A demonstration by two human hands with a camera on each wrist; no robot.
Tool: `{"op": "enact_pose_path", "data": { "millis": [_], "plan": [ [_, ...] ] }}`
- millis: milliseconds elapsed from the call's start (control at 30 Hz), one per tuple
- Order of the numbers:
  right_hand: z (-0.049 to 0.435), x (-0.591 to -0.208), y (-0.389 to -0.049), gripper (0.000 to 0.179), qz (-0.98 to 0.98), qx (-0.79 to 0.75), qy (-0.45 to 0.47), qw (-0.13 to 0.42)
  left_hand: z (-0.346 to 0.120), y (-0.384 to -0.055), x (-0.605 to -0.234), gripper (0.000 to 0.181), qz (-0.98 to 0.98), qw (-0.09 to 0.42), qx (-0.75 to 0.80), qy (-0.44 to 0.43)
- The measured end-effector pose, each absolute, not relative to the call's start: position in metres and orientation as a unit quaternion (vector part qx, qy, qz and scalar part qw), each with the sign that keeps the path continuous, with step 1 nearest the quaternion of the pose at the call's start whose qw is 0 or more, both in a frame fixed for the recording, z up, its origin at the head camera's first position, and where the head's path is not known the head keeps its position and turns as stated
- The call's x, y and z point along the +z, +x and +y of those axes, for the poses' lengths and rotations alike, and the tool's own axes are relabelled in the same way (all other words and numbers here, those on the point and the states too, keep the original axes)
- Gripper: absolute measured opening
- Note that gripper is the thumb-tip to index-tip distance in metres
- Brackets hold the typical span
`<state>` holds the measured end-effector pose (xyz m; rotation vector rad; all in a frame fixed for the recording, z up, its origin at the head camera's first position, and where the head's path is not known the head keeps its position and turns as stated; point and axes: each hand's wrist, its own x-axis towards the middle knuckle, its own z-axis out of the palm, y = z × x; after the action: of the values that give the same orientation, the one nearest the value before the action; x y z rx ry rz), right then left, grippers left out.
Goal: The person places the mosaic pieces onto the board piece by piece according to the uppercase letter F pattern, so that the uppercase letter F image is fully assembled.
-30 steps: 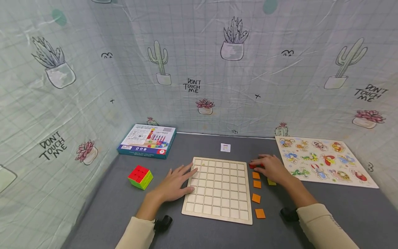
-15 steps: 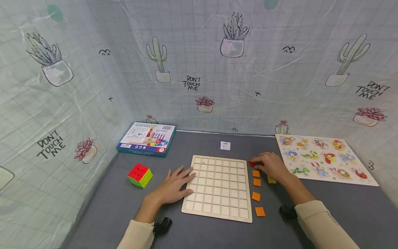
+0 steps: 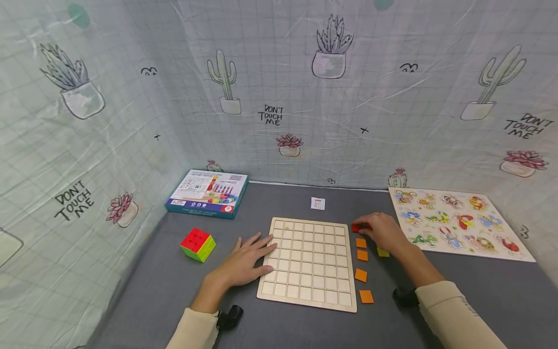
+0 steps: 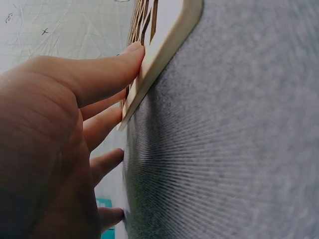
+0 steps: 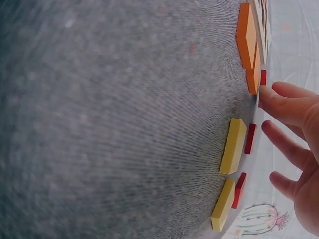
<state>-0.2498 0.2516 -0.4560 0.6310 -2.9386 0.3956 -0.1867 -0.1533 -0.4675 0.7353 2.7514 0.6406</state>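
I see left hand (image 3: 243, 261) splayed on pale square wooden board (image 3: 313, 261), nine o'clock; outside two o'clock, right hand (image 3: 384, 232) pinching flat red tile (image 3: 355, 228).

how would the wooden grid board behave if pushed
The grid board is probably stiff, since its edges look straight. Lying flat, it should slide rather than tip, though the left hand at its edge might resist.

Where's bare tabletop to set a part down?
Bare: between the box and small card; also in front of the grid board, between the sleeves. Crowded: the board's right side, with orange tiles, red tiles, yellow tiles and the right hand; the left hand touches the board's left edge.
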Motion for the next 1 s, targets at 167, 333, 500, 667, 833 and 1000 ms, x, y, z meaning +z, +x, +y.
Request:
{"op": "enact_pose_path", "data": {
  "millis": [167,333,500,667,833,1000],
  "plan": [
    [0.253,-0.452,-0.25,0.027,-0.964,0.162,0.204,0.047,-0.152,-0.187,-0.468,0.063,0.937,0.113,0.222,0.245],
    [0.255,-0.448,-0.251,0.029,-0.96,0.196,0.194,0.052,-0.151,-0.188,-0.469,0.064,0.938,0.112,0.222,0.239],
    [0.255,-0.445,-0.25,0.029,-0.953,0.224,0.192,0.063,-0.151,-0.188,-0.47,0.064,0.938,0.111,0.224,0.24],
    [0.252,-0.444,-0.249,0.031,-0.945,0.253,0.192,0.076,-0.152,-0.188,-0.469,0.063,0.937,0.11,0.228,0.242],
    [0.246,-0.443,-0.246,0.031,-0.937,0.278,0.192,0.085,-0.152,-0.188,-0.469,0.063,0.936,0.111,0.231,0.242],
    [0.233,-0.441,-0.242,0.03,-0.931,0.305,0.187,0.073,-0.151,-0.189,-0.468,0.063,0.937,0.113,0.229,0.239]
  ]
}}
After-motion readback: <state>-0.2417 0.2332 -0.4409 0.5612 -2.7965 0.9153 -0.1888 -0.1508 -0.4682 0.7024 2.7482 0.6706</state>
